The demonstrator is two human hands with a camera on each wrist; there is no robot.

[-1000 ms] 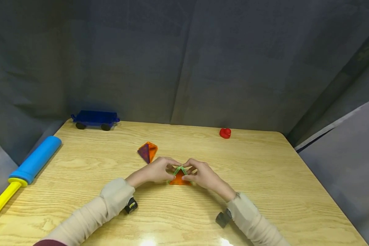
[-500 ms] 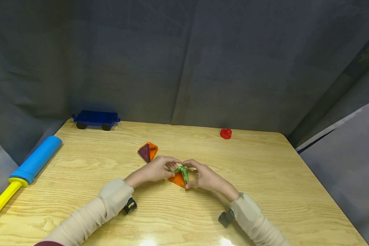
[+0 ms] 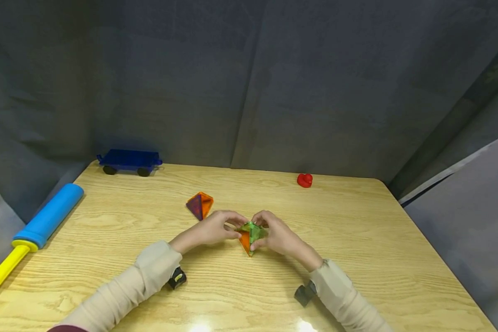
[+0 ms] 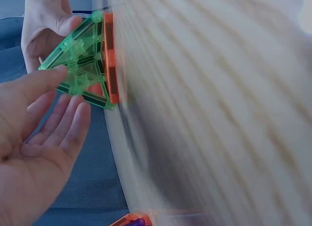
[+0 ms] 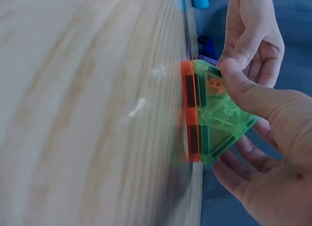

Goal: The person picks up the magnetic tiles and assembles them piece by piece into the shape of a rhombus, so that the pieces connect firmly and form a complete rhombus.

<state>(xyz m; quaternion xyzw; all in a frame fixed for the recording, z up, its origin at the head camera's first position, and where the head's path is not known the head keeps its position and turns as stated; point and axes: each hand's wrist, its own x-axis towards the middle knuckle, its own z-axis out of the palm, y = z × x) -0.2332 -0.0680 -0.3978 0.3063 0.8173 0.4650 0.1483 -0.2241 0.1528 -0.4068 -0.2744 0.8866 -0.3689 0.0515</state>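
Observation:
Both hands meet over a small pyramid of clear magnetic tiles in the middle of the wooden table. Green triangular tiles (image 5: 222, 118) lean together above an orange tile (image 4: 111, 60), which lies flat at the tabletop. My right hand (image 3: 279, 237) pinches the near green side, its thumb across the face and its fingertips at the lower edge. On the other side, my left hand (image 3: 216, 228) grips the green tiles near the peak with thumb and fingers. Just beyond the left hand stands a second small pyramid (image 3: 205, 203) of orange and purple tiles.
A dark blue toy wagon base (image 3: 128, 159) with black wheels stands at the back left corner. Along the left edge lies a blue and yellow hand pump (image 3: 51, 216). A small red duck-like toy (image 3: 305, 180) sits near the back edge, before a dark curtain (image 3: 315, 92).
The green and orange pyramid has been turned between my hands, so a green face now shows at the right and the orange narrows at the left. My right thumb has shifted on the green tile.

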